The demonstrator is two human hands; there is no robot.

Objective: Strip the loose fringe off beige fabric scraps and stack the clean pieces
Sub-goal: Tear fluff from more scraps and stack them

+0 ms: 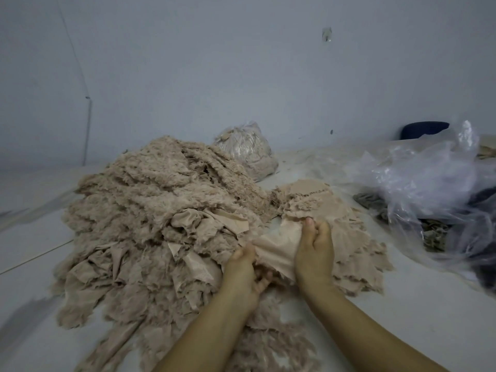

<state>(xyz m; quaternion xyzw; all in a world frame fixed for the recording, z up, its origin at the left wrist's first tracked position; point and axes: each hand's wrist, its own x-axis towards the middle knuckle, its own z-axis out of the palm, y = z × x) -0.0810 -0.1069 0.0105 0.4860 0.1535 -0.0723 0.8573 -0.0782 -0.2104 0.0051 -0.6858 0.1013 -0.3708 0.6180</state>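
A beige scrap [276, 247] was held stretched between both hands, just in front of the stacked pieces [316, 205] and beside the large fringed heap [161, 210] on the pale floor [402, 304]. The left hand [245, 272] was curled round its near edge, the right hand [314, 253] pinched its far edge, forearms converging. Tearing of the thin cloth itself was judged possible if pulled too hard, as was fringe being shed onto the stacked pieces.

Pale grey wall [241, 76] behind, white floor [402, 331], crumpled clear plastic sheeting [429, 183] at right, tied clear bag [245, 149] stuffed with beige fluff near the wall, dark blue object [424, 129] at far right
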